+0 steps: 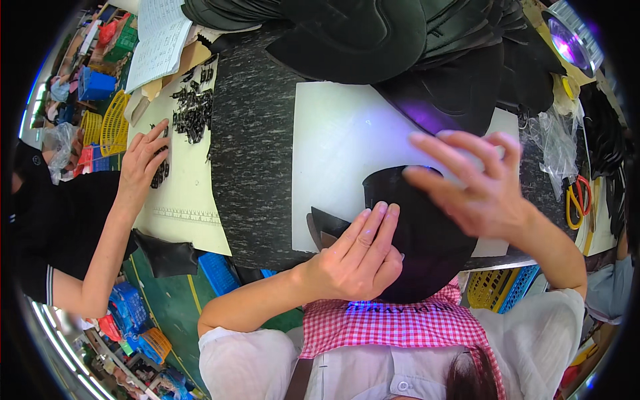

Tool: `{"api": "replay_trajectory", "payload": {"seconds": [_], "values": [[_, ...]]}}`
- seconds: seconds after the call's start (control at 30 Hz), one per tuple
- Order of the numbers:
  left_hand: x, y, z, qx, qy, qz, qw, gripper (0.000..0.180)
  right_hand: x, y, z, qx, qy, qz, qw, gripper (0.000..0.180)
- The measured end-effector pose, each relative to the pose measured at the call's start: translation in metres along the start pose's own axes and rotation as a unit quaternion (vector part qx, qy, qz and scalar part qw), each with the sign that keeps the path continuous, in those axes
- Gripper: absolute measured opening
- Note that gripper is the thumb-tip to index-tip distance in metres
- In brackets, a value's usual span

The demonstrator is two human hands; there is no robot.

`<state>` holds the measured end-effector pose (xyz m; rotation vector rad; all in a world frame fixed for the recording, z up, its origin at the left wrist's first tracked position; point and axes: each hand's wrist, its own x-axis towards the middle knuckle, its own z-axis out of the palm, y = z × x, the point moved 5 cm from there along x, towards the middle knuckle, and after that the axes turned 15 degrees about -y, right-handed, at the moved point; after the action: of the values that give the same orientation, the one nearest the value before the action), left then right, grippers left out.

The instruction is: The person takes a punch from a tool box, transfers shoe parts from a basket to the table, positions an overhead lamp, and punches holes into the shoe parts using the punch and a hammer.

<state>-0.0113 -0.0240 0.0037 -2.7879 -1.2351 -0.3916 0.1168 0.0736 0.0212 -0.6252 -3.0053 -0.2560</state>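
A black, curved sheet-like piece (433, 247) lies over the near edge of a white board (333, 140) and hangs toward my apron. My left hand (367, 257) rests on its left part, fingers stretched out and laid flat side by side. Over its upper right edge hovers my right hand (477, 183), fingers apart and smeared by motion; nothing shows in it. Beside my left fingers is a smaller dark piece (327, 223), folded or overlapping, partly covered by that hand. Purple light falls on the board above the black piece.
Stacked black moulded pieces (353, 40) fill the far side. A lamp (570, 43) glows at far right, above scissors (577, 200) and a plastic bag (557, 147). At left, another person's hand (143, 157) touches small black parts (193, 110) on a pale sheet, near a notebook (160, 43).
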Motion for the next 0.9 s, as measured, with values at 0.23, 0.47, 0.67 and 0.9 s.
{"api": "replay_trajectory", "payload": {"seconds": [0.23, 0.47, 0.67, 0.9], "values": [[0.001, 0.002, -0.001, -0.004, 0.000, -0.017, 1.000, 0.020, -0.004, 0.011, 0.002, 0.045, -0.086, 0.041, 0.994, 0.043], [0.008, 0.005, -0.007, 0.015, -0.014, -0.017, 1.000, 0.022, -0.001, 0.002, -0.004, 0.106, -0.092, 0.029, 0.990, 0.049], [0.009, 0.009, -0.007, 0.052, -0.024, -0.002, 0.998, 0.022, -0.007, -0.017, 0.004, 0.228, -0.061, -0.005, 0.972, 0.036], [0.019, 0.016, -0.007, 0.052, -0.073, 0.012, 0.996, 0.014, -0.011, -0.031, 0.011, 0.271, 0.018, -0.064, 0.960, 0.048]]}}
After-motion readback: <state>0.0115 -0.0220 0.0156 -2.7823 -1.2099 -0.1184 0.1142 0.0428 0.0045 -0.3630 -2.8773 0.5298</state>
